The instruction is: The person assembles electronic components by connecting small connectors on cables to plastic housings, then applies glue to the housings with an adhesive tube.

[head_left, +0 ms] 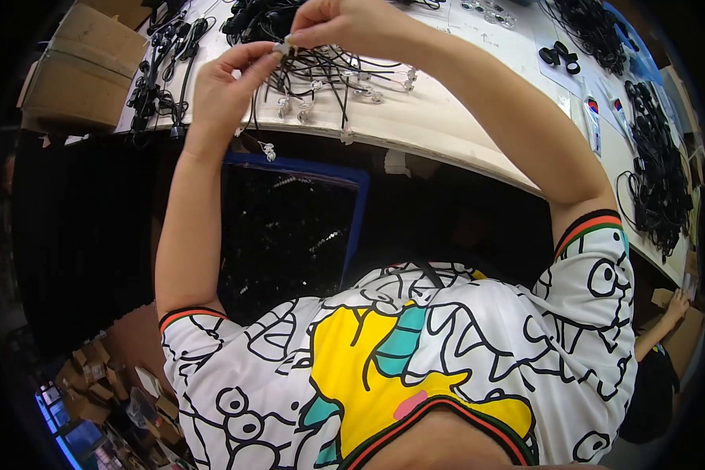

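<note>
Over the white table, both my hands meet at one small pale connector-like piece. My left hand pinches it between thumb and forefinger from the left. My right hand comes in from the upper right, its fingertips closed at the same piece. Its exact kind is too small to make out. Just below and right of my fingers lies a tangle of thin black cables, several with clear or whitish plastic ends. One such end hangs over the table's front edge.
Bundles of black cables lie along the table's right side, near black loops and tubes. More cords lie at the left, beside a cardboard box. A blue-rimmed bin stands below. Another person's hand shows far right.
</note>
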A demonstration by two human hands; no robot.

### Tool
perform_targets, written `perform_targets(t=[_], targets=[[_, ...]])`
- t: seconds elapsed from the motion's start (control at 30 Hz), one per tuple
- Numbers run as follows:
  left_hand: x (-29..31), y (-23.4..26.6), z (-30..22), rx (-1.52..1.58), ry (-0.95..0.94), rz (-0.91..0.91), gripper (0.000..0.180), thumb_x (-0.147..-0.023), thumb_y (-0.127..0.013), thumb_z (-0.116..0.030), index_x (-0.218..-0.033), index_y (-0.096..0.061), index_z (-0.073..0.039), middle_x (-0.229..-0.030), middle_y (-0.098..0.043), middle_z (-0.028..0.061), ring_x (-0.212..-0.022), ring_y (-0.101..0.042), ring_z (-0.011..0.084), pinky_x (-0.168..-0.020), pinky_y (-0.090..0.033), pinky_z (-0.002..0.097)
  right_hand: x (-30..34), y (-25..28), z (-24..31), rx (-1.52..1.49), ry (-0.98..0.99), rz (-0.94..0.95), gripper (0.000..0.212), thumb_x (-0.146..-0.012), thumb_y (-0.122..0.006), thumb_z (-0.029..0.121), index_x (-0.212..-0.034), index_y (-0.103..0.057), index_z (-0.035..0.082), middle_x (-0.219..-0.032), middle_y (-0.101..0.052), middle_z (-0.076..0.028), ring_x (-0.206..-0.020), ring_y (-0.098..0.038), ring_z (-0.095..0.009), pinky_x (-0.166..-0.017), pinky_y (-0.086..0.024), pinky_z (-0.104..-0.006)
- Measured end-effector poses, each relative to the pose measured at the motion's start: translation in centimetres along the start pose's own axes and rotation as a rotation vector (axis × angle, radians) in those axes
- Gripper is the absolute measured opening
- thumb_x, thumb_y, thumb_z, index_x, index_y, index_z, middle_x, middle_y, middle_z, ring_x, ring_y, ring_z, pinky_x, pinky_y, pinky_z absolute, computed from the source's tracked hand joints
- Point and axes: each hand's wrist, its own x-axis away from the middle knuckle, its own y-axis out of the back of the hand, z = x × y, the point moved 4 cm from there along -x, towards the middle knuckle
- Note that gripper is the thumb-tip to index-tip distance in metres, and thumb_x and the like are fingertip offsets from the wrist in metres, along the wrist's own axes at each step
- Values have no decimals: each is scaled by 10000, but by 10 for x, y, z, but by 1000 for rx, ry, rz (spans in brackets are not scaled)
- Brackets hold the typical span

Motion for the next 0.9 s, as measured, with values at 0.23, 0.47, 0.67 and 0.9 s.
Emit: perform_targets(t=[0.23,0.47,0.67,0.9], targets=[[-22,17,7,310,182,93,187,-778,-632,-114,-931,-631,-7,-827,-626,30,-795,-554,84,-788,-395,202,-21,4,3,-271,-268,67,132,-724,-603,158,-660,-625,44,-611,-578,-30,-586,-548,-124,-529,-418,-262],[-21,22,2,49,72,-96,207,-754,-658,-109,-924,-630,6,-825,-625,33,-755,-558,70,-691,-423,174,-6,0,42,461,273,-391,153,-676,-568,167,-636,-596,21,-639,-591,-118,-622,-590,-247,-556,-445,-342],[-15,29,13,168,228,45,229,-794,-606,-112,-989,-596,8,-883,-618,33,-827,-545,86,-782,-399,201,-8,2,19,422,-70,-201,191,-765,-563,205,-738,-627,28,-672,-599,-139,-668,-588,-283,-627,-455,-371],[-14,18,-4,138,92,91,262,-782,-618,-96,-1018,-587,14,-901,-614,45,-809,-551,75,-751,-423,186,3,-6,48,524,108,-291,206,-757,-561,237,-802,-636,51,-742,-611,-152,-750,-587,-303,-682,-453,-371]])
